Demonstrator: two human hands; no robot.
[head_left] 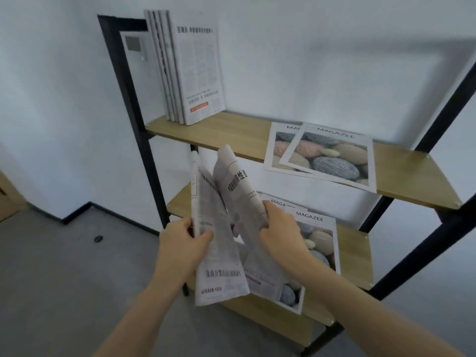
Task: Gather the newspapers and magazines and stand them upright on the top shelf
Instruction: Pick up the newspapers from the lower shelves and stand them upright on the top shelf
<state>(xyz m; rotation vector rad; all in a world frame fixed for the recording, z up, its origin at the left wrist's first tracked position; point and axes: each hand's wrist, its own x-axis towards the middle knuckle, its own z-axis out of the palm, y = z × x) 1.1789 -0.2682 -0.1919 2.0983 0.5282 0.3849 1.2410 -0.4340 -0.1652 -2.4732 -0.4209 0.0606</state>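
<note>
1. Two newspapers are in the hands, in front of the shelf unit (128,104). The left hand (180,240) grips the left newspaper (216,248). The right hand (280,228) grips the right newspaper (239,186).
2. They could slip or flop open, I think, because the paper is soft and bendy.
3. Both held papers stand tall, long way up and down, tops tipped toward the top shelf (231,130).
4. Some newspapers (190,70) already stand upright on the top shelf, at its left end.
5. Flat magazines (332,155) lie on the top shelf, and more magazines (316,243) lie flat on the shelf below.
</note>
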